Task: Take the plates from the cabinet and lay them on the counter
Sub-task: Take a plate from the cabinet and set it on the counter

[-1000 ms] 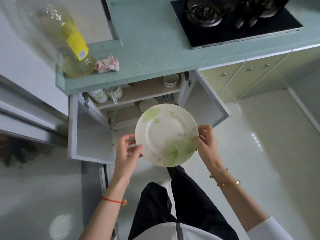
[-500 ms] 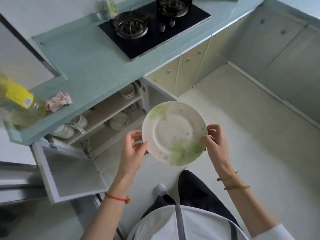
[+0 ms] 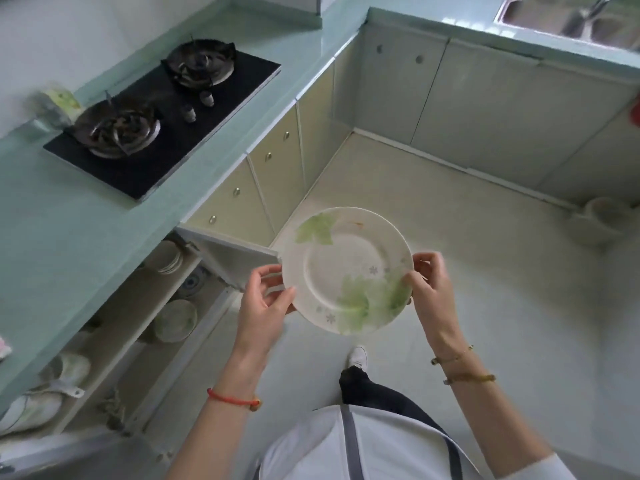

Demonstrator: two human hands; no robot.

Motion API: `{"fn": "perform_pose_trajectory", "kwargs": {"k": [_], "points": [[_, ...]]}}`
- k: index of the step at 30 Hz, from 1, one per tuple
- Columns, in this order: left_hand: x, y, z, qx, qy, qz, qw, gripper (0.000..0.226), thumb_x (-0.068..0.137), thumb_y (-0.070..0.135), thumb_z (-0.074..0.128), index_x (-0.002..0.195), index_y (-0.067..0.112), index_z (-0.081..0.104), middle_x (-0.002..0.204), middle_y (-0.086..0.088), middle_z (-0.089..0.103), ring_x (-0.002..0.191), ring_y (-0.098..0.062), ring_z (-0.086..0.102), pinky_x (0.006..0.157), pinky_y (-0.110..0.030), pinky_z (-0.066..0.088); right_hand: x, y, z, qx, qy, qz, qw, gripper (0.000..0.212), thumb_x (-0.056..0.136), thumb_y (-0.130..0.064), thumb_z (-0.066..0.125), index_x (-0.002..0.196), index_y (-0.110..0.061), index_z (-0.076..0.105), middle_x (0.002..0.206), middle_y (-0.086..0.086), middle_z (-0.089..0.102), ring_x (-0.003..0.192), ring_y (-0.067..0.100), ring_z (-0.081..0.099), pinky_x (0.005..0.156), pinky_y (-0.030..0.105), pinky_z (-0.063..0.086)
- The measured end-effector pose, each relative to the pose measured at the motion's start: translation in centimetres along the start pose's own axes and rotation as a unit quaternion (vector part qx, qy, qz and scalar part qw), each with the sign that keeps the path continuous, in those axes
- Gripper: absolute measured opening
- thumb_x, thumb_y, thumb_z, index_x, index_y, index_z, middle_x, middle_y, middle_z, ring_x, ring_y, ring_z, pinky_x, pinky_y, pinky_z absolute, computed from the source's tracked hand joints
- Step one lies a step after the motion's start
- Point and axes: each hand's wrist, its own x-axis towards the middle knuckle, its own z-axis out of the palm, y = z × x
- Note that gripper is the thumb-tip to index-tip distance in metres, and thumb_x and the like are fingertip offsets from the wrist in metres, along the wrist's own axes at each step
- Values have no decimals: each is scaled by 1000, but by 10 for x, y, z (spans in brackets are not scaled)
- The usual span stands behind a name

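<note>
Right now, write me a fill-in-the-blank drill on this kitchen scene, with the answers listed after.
The left hand and right hand hold the plate above the ____.
The leaves printed on the plate are ____.
The stove on the counter has ____ burners.
The cabinet door beside the plate stands ____.
Missing: floor; green; two; open.

The plate (image 3: 348,268) is between my hands: left hand (image 3: 265,299) at its nine o'clock edge, right hand (image 3: 429,292) at three. At nine o'clock from it the cabinet (image 3: 138,306) stands open under the counter (image 3: 69,230), with more plates (image 3: 175,320) inside. The stove (image 3: 162,116) is on the counter at eleven, the sink (image 3: 568,15) at one.
</note>
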Motion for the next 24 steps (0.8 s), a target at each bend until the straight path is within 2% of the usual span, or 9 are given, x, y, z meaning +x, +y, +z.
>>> {"fn": "perform_pose_trajectory", "kwargs": {"k": [5, 13, 18, 24], "points": [[53, 27, 59, 1, -25, 2, 1000, 35, 91, -3, 62, 111, 24, 56, 114, -5, 65, 83, 0, 70, 68, -21, 58, 66, -21, -28, 1, 32, -15, 999, 17, 71, -16, 50, 89, -15, 52, 80, -4, 59, 66, 11, 53, 53, 33, 42], [124, 53, 129, 14, -41, 4, 999, 34, 91, -2, 63, 114, 21, 56, 115, -4, 65, 96, -13, 70, 71, -20, 58, 155, -35, -54, -2, 53, -11, 999, 18, 72, -14, 50, 89, -14, 52, 81, 1, 57, 68, 16, 51, 55, 37, 41], [182, 62, 160, 24, -59, 0, 998, 33, 91, -3, 63, 113, 21, 56, 114, -4, 65, 85, -3, 71, 69, -19, 58, 211, -38, -55, 1, 76, -3, 997, 16, 72, -15, 51, 88, -16, 51, 78, 0, 56, 66, 16, 50, 52, 34, 41], [278, 78, 197, 30, -79, 3, 996, 34, 91, -3, 63, 116, 19, 57, 115, -4, 65, 85, 1, 71, 69, -20, 58, 301, -50, -44, -11, 98, 2, 995, 18, 70, -15, 50, 87, -20, 52, 77, -4, 58, 58, 9, 50, 48, 31, 42]]}}
